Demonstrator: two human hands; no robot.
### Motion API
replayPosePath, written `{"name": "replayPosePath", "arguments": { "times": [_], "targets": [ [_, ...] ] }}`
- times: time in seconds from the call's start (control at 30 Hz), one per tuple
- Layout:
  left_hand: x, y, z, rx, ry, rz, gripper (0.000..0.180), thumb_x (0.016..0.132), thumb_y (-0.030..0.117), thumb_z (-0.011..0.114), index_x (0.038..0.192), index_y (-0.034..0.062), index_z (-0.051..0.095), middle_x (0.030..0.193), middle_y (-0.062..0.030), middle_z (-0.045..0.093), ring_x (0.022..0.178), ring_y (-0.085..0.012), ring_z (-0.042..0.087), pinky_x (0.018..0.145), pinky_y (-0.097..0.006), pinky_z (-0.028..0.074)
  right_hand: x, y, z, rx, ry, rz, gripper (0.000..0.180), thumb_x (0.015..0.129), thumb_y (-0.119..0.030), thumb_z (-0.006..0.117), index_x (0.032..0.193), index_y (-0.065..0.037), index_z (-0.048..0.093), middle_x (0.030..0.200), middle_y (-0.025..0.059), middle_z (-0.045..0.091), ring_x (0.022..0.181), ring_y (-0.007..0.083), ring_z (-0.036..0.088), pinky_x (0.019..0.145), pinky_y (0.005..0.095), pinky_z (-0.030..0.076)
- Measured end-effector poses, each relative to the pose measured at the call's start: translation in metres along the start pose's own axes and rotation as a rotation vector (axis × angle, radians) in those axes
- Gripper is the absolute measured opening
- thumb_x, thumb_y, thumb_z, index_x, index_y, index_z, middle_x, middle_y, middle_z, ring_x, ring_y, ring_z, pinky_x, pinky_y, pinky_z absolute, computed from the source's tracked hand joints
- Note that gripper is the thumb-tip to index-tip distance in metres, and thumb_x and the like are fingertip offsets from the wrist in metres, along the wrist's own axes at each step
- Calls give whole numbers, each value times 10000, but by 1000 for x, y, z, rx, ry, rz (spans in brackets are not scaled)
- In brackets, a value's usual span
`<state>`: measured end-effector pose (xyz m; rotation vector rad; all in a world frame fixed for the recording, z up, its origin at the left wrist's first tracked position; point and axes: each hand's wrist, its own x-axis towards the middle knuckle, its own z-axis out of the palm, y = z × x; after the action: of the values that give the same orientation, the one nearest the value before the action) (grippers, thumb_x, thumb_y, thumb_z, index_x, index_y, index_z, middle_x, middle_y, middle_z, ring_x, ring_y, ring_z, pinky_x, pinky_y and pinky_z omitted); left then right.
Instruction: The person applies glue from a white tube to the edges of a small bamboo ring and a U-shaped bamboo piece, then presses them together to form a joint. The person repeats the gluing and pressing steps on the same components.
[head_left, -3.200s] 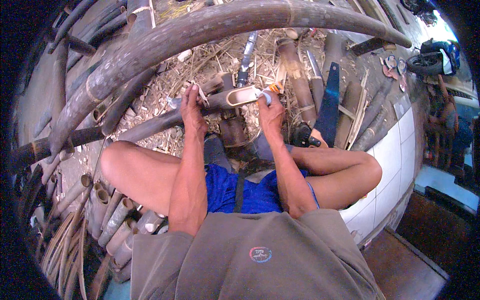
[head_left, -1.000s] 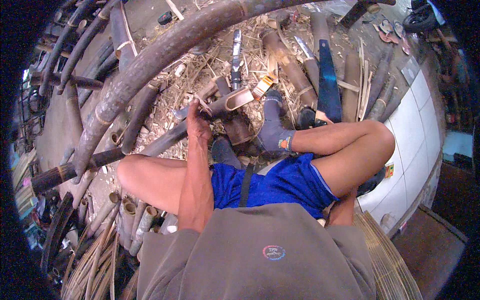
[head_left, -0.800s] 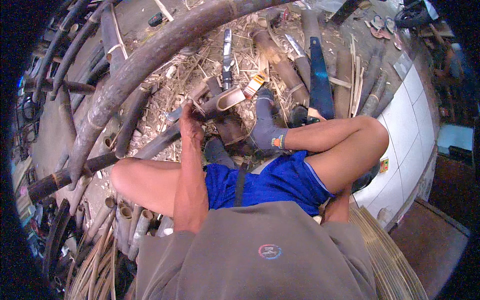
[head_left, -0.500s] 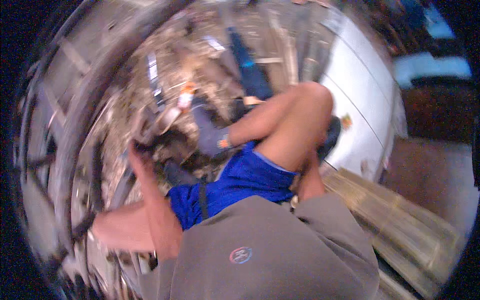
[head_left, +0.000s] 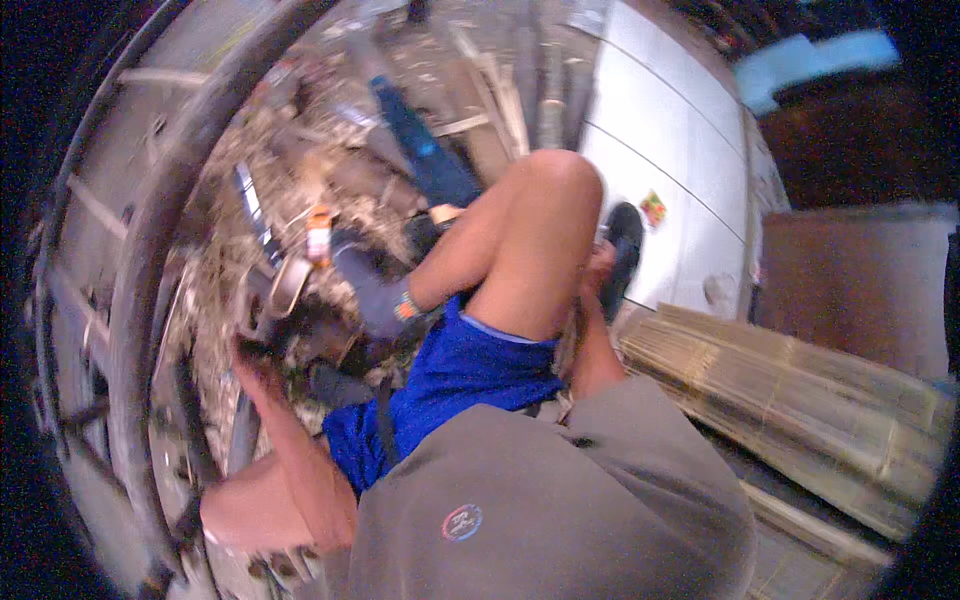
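My left hand (head_left: 257, 374) reaches out low on the left, beside a dark gap among logs and dry litter. Its fingers are smeared, and I cannot make out whether anything is in them. Beyond my bent knee, my right hand (head_left: 598, 266) closes on the side of a black slipper (head_left: 624, 250), above white tiles. Part of that hand is hidden by the leg. A grey sock (head_left: 372, 290) covers the foot of the bent leg. Ahead of the left hand lie an orange-and-white container (head_left: 318, 236) and a pale, oblong, tray-like thing (head_left: 290, 284).
A thick curved pole (head_left: 150, 220) runs along the left. White tiles (head_left: 690, 130) with a small coloured sticker (head_left: 653, 208) spread at the right. Bamboo slats (head_left: 770, 400) lie at the lower right. A long blue-black thing (head_left: 425, 145) rests among wood pieces ahead.
The whole view has shifted, so most things now sit further left and the picture is less blurred. My right hand and the black slipper show more clearly past the knee.
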<state>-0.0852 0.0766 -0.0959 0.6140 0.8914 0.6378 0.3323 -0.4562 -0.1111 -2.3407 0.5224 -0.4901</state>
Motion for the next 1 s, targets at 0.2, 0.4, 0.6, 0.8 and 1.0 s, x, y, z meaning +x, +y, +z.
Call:
{"name": "replayPosePath", "arguments": {
  "times": [0.2,0.4,0.6,0.8,1.0],
  "targets": [
    [-34,14,-26,-176,285,61,286,951,341,699,1102,99,687,989,-53,659,922,-209,578,863,-382,445,-69,-244,-108,520,-1,-253,318,1039,-163,558,1273,46,606,1146,135,690,967,198,683,920,337,561],
    [-25,29,-3,-99,222,43,376,886,388,731,1100,80,705,920,-71,639,892,-230,615,802,-468,544,-214,-357,-70,689,-884,-881,265,999,-120,619,1215,31,648,1107,113,689,978,186,691,821,332,603],
    [-17,47,16,-73,109,-78,416,886,353,729,1173,54,701,964,-76,685,853,-241,664,822,-465,579,-334,-313,99,232,-1710,-604,608,931,-314,712,1456,-52,548,1247,155,663,1135,272,650,960,394,531],
    [-36,55,16,242,251,5,442,845,385,774,1152,74,704,1092,-96,701,964,-229,679,806,-417,561,-362,-291,115,369,-2101,321,634,964,-352,684,1478,-39,484,1325,187,614,1191,331,637,1040,445,525],
    [-37,49,37,774,234,218,570,810,331,825,1278,41,679,1159,-135,702,1107,-274,657,956,-372,502,-372,-279,118,573,-2099,435,485,995,-202,616,1417,16,518,1300,171,633,1167,330,642,1079,466,516]
  ]
}}
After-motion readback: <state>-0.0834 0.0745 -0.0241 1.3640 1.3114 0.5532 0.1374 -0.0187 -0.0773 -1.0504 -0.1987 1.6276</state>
